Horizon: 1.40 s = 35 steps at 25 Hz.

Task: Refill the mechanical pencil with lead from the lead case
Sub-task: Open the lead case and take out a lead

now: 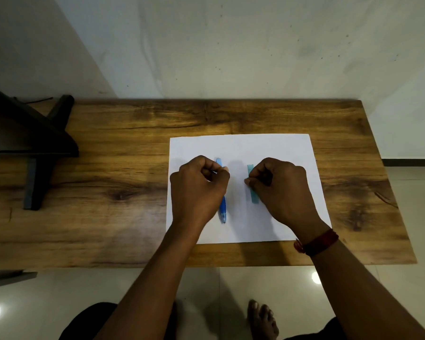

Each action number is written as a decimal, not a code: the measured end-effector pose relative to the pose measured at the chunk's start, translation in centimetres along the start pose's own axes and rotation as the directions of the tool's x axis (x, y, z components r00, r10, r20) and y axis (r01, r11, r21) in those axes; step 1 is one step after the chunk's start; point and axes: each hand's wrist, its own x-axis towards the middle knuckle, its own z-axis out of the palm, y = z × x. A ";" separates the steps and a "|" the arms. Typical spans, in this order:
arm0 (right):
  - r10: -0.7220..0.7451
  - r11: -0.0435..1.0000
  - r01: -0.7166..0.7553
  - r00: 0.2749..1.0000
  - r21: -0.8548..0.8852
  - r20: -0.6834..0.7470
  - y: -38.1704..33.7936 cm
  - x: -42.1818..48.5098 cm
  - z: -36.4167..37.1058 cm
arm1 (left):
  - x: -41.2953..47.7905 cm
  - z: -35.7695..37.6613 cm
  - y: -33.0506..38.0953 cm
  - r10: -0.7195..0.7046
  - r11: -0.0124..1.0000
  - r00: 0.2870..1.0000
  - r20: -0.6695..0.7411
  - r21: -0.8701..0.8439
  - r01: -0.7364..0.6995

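A blue mechanical pencil [223, 207] lies lengthwise on a white sheet of paper [241, 148], its tip toward me. My left hand [198, 190] covers its middle, fingers curled around the barrel. To the right lies a slim teal lead case [255, 198], also lengthwise. My right hand [279, 190] rests over it, thumb and fingertips pinching its upper part. Both objects still touch the paper, and their middles are hidden by my hands.
The paper lies on a wooden table [123, 173] against a pale wall. A dark stand [35, 153] occupies the table's left end. A red band [317, 242] is on my right wrist. Tiled floor and a bare foot [261, 320] show below the near edge.
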 end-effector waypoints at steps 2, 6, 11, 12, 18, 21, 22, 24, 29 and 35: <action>-0.010 1.000 0.010 1.000 -0.002 -0.015 0.0 -0.1 0.0 | 0.2 -0.1 -0.2 -0.028 0.999 1.000 -0.004 -0.017 0.028; -0.019 0.998 0.018 1.000 -0.062 -0.016 0.1 -0.2 -0.3 | 0.5 -0.3 -0.4 -0.065 0.997 0.998 -0.024 -0.052 0.064; -0.044 0.989 0.029 0.994 -0.148 -0.096 -0.5 -0.6 -0.1 | 1.0 -0.8 -0.6 -0.158 0.980 0.985 -0.068 -0.131 0.149; -0.050 0.990 0.039 0.996 -0.132 -0.075 -0.7 -0.7 0.2 | 1.1 -0.9 -0.7 -0.178 0.974 0.982 -0.071 -0.155 0.165; 0.063 0.995 -0.063 0.998 -0.082 0.001 -2.1 -0.7 2.0 | 1.4 -1.2 -1.1 -0.243 0.945 0.969 -0.055 -0.238 0.223; 0.085 0.993 -0.082 0.996 -0.086 0.021 -2.4 -0.5 2.4 | 1.5 -1.2 -1.1 -0.252 0.936 0.967 -0.047 -0.264 0.232; 0.091 0.992 -0.088 0.995 -0.090 0.029 -2.4 -0.5 2.5 | 1.6 -1.2 -1.2 -0.257 0.933 0.965 -0.043 -0.271 0.237; 0.106 0.991 -0.103 0.994 -0.085 0.030 -2.5 -0.6 2.5 | 1.6 -1.3 -1.2 -0.263 0.929 0.964 -0.038 -0.279 0.243; 0.020 0.998 -0.027 0.990 -0.053 -0.139 -1.8 -0.5 0.0 | 1.5 -1.4 -1.0 -0.223 0.948 0.973 -0.051 -0.243 0.205; 0.127 0.969 -0.174 0.960 -0.173 -0.250 2.7 0.4 -3.8 | -1.3 1.0 1.5 0.156 0.988 0.988 -0.012 0.015 -0.156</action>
